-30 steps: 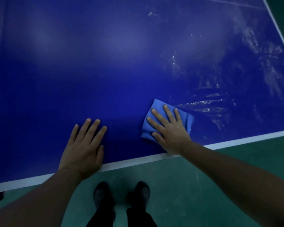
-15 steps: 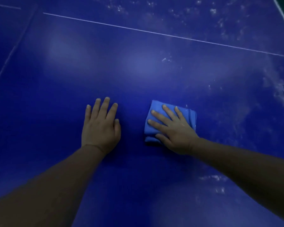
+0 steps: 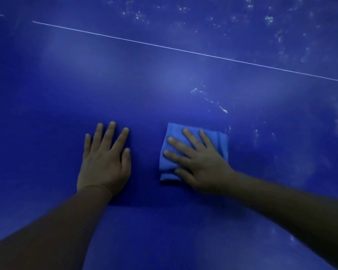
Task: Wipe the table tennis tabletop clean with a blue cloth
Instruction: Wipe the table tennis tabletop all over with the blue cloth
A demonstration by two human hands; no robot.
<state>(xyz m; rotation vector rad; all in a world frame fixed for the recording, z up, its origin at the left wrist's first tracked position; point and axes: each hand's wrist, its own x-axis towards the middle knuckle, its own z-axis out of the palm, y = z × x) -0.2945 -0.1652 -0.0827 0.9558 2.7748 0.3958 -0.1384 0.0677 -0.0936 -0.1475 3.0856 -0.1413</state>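
The dark blue table tennis tabletop (image 3: 47, 94) fills the whole view. A folded light blue cloth (image 3: 221, 141) lies flat on it right of centre. My right hand (image 3: 199, 162) presses down on the cloth with straight, spread fingers, covering its lower right part. My left hand (image 3: 103, 162) rests flat on the bare tabletop about a hand's width left of the cloth, fingers straight.
A thin white centre line (image 3: 183, 49) crosses the tabletop from upper left to right. White specks and smears (image 3: 211, 100) lie just beyond the cloth, and more specks (image 3: 269, 19) are scattered past the line at the upper right.
Both hands and the cloth have moved away from the table's near white edge toward the middle. The edge, the green floor and my shoes have left the view; the centre line has come closer.
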